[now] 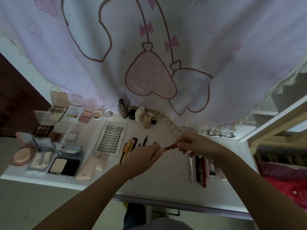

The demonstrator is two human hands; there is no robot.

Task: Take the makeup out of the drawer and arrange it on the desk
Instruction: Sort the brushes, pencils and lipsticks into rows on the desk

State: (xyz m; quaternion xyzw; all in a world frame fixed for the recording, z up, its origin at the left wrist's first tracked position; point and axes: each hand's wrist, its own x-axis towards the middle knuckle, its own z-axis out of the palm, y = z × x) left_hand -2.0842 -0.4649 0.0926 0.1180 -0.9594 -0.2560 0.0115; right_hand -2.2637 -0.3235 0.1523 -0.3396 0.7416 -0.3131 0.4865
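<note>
White table (166, 180) runs across the middle of the frame, with a pink cartoon curtain (149, 47) hanging behind it. Both hands meet over the centre, just above the table: the left hand (142, 156) pinches one end of a small reddish lipstick (170, 147) and the right hand (194, 143) pinches the other end, fingers curled round it. At left lie open palettes (64, 112) and compacts (64, 161), with a lash card (111, 138) beside them. Brushes (128, 147) lie just left of the left hand. Bottles (131, 112) stand by the curtain hem. Tubes (200, 168) lie in a row lower right.
</note>
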